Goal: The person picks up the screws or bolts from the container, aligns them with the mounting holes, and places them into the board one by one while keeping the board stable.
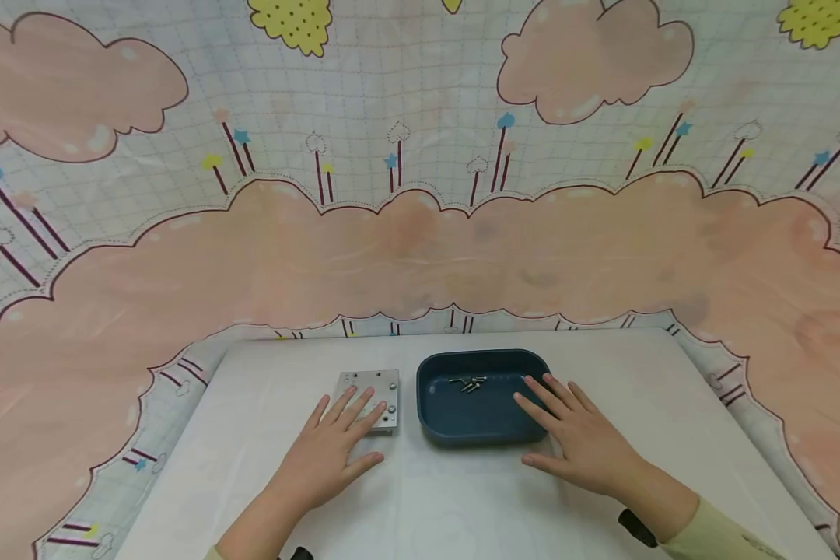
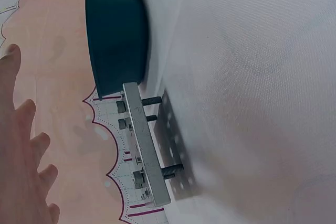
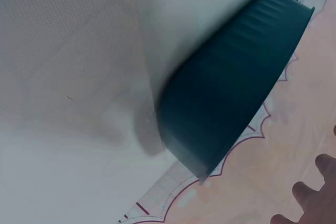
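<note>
My left hand, fingers spread, hovers at the near side of a silver metal plate and hides part of it in the head view. Seen side-on in the left wrist view, the plate stands off the table on threaded bolts, with bolt heads along its other face. My right hand, also spread, is over the right end of a dark blue tray. Several small screws lie inside the tray. Both hands hold nothing.
The white table carries the plate on the left and the tray beside it, with a narrow gap between them. A patterned cloth with clouds hangs behind the table and shows along its sides.
</note>
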`<action>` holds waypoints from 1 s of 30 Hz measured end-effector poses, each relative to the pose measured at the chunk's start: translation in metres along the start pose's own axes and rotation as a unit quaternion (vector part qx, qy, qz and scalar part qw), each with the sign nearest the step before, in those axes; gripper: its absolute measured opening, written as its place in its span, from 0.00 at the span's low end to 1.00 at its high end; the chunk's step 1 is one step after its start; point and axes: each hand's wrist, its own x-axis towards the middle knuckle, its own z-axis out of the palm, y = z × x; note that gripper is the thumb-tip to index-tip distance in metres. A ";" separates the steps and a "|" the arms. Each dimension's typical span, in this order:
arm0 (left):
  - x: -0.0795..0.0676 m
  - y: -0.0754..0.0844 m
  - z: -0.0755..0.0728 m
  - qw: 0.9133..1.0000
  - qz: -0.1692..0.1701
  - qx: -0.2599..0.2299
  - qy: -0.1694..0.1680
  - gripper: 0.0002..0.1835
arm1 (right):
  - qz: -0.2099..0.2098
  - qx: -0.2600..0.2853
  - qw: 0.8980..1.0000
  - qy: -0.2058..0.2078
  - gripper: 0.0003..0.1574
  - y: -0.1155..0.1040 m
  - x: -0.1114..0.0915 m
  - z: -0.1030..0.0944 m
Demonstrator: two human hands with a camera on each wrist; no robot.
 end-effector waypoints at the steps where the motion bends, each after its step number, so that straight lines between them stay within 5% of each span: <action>1: -0.001 0.000 0.000 1.000 -0.003 -0.003 0.001 0.42 | -0.002 0.001 1.000 -0.001 0.54 0.000 0.001 0.000; 7: 0.000 -0.003 0.004 0.999 -0.008 -0.017 0.029 0.42 | -0.017 0.024 1.000 -0.003 0.52 0.002 0.004 -0.001; 14: 0.004 -0.012 0.009 0.997 -0.021 -0.065 0.038 0.43 | -0.033 0.070 0.997 0.010 0.39 0.006 0.013 -0.004; 22: 0.008 -0.030 0.012 0.985 -0.082 -0.148 0.017 0.45 | -0.014 0.142 0.988 -0.056 0.24 0.016 0.038 -0.010; 30: 0.013 -0.055 0.017 0.977 -0.123 -0.176 -0.019 0.47 | -0.047 0.145 0.981 -0.122 0.18 0.027 0.076 -0.019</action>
